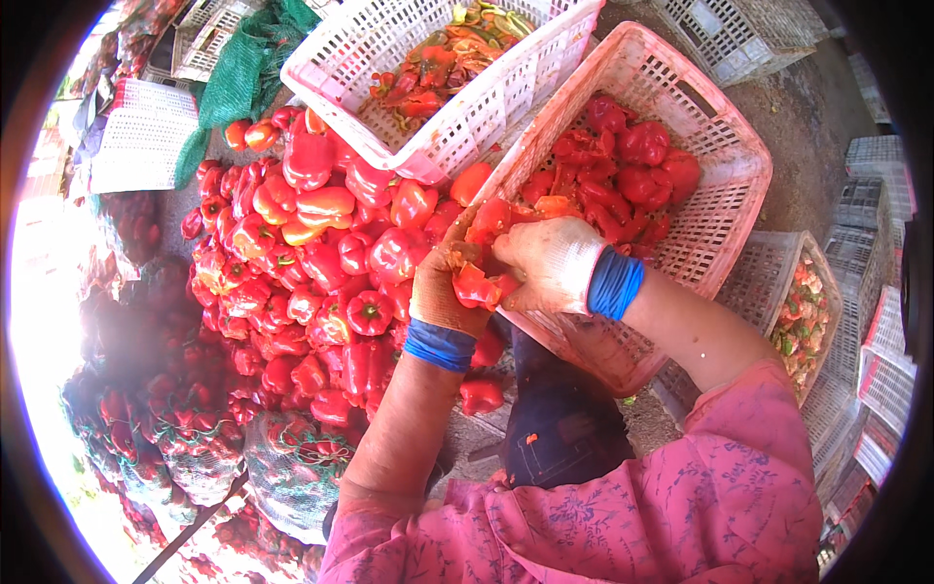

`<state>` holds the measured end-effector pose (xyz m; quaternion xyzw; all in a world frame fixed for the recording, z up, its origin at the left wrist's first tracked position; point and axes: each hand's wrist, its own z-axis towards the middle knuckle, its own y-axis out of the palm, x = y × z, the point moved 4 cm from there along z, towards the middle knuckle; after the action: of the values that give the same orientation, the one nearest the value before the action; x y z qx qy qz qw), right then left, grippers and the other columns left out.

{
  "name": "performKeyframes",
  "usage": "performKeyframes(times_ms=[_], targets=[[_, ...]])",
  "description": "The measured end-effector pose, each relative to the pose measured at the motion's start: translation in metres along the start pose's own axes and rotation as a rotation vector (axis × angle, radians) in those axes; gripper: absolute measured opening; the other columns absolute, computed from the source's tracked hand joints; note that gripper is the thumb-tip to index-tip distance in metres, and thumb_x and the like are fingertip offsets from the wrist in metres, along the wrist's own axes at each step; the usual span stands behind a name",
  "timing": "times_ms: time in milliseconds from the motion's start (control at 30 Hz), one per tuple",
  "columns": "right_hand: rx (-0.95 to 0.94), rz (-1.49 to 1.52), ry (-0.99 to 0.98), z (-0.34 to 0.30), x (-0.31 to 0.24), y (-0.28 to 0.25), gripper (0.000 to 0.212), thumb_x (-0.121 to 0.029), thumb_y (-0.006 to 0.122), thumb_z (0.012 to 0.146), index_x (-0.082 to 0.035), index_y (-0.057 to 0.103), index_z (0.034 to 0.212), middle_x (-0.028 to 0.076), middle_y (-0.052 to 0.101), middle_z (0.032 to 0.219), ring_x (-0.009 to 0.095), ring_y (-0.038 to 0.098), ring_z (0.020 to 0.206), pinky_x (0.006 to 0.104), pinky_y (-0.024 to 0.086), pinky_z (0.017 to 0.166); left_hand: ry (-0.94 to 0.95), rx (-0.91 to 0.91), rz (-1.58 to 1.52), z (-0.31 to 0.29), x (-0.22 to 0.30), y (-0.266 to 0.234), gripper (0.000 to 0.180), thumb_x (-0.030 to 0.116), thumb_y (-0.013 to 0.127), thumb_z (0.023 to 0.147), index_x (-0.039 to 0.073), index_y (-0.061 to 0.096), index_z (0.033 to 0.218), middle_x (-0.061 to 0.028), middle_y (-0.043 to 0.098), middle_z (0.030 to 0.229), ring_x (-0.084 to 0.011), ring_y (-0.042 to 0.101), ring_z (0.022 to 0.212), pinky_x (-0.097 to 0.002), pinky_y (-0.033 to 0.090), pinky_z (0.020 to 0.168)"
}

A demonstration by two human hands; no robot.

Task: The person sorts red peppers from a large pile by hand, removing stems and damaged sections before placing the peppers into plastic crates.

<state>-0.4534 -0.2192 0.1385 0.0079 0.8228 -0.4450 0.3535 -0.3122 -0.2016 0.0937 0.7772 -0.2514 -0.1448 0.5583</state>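
A torn-open red bell pepper (477, 286) is between my two gloved hands, above the near left corner of a pinkish crate (715, 219). My left hand (440, 290), in a stained glove with a blue band at the wrist, is closed around its left side. From the right, my right hand (553, 255) grips the same pepper, its fingers bent into the torn flesh; the fingertips are partly hidden. Inside that crate lie several red pepper pieces (623, 175). A large heap of whole red bell peppers (311, 263) spreads to the left of my hands.
A white crate (491, 119) with pepper scraps (438, 73) stands at the far side. Mesh bags of peppers (297, 462) lie at the lower left, and green netting (248, 68) at the upper left. Another crate (822, 321) holds pale orange-green scraps. Stacked crates (880, 195) line the right.
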Motion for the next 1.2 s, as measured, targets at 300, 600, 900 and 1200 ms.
performKeyframes(times_ms=[300, 600, 900, 1200], targets=[[0.397, 1.255, 0.405, -0.028, 0.120, 0.039, 0.015, -0.003, 0.061, 0.093, -0.003, 0.069, 0.106, 0.004, 0.068, 0.086, 0.010, 0.062, 0.067, 0.0267, 0.051, 0.052, 0.056, 0.235, 0.280, -0.006, 0.014, -0.010, 0.069, 0.009, 0.053, 0.075, -0.001, 0.046, 0.143, -0.0150, 0.061, 0.131, -0.0320, 0.064, 0.116, -0.0494, 0.057, 0.095], [0.112, 1.437, 0.319, -0.055, 0.110, 0.073, 0.050, -0.034, 0.066, 0.095, -0.003, 0.061, 0.134, 0.004, 0.074, 0.101, 0.009, 0.059, 0.056, 0.0251, 0.045, 0.046, 0.038, 0.208, 0.167, -0.013, 0.009, -0.007, 0.058, 0.023, 0.056, 0.080, 0.001, 0.055, 0.133, -0.0178, 0.064, 0.131, -0.0368, 0.058, 0.124, -0.0545, 0.048, 0.104], [0.315, 1.401, 0.792, -0.039, 0.177, 0.091, 0.035, -0.035, 0.068, 0.095, -0.007, 0.067, 0.117, 0.006, 0.070, 0.093, 0.017, 0.056, 0.056, 0.0332, 0.047, 0.050, 0.219, 0.191, 0.855, -0.024, 0.040, -0.038, 0.060, 0.065, 0.067, 0.078, 0.024, 0.062, 0.122, 0.0053, 0.068, 0.121, -0.0175, 0.060, 0.113, -0.0395, 0.046, 0.092], [0.158, 1.787, 0.023, -0.035, 0.050, 0.053, 0.059, -0.054, 0.064, 0.095, -0.007, 0.062, 0.131, -0.002, 0.065, 0.083, 0.005, 0.051, 0.055, 0.0198, 0.041, 0.050, 0.227, 0.108, 0.787, -0.032, 0.044, -0.028, 0.058, 0.058, 0.061, 0.084, 0.025, 0.059, 0.132, 0.0046, 0.066, 0.130, -0.0171, 0.057, 0.119, -0.0388, 0.045, 0.098]])
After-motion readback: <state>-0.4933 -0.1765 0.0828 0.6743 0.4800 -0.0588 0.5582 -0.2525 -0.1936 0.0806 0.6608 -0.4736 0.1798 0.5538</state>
